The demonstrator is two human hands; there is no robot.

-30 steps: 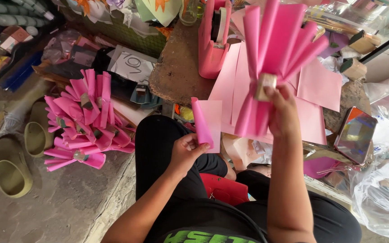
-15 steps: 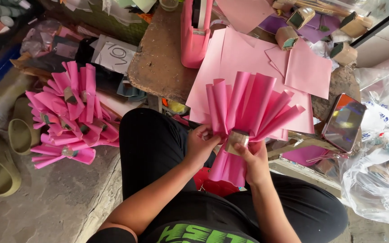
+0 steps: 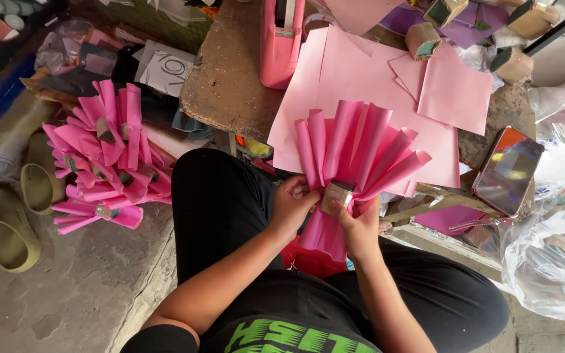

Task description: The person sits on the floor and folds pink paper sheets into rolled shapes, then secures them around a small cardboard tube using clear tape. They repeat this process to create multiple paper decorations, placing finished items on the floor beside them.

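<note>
both hands, left hand (image 3: 293, 204) and right hand (image 3: 359, 225), close on the pink paper fan (image 3: 354, 157) at its taped waist, six o'clock of the desk (image 3: 230, 85); light, creasable, best gripped there.

Pink tape dispenser (image 3: 281, 40), phone (image 3: 509, 171), green slippers (image 3: 8, 216), finished pink fans (image 3: 102, 160).

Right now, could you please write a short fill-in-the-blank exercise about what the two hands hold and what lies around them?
1. Both hands, left and right, hold a fan of rolled paper coloured ____.
2. The finished fans lie on the person's ____ side.
3. The phone lies on the ____ side of the table.
4. The two shoes on the floor are coloured ____.

Missing words: pink; left; right; green
</note>
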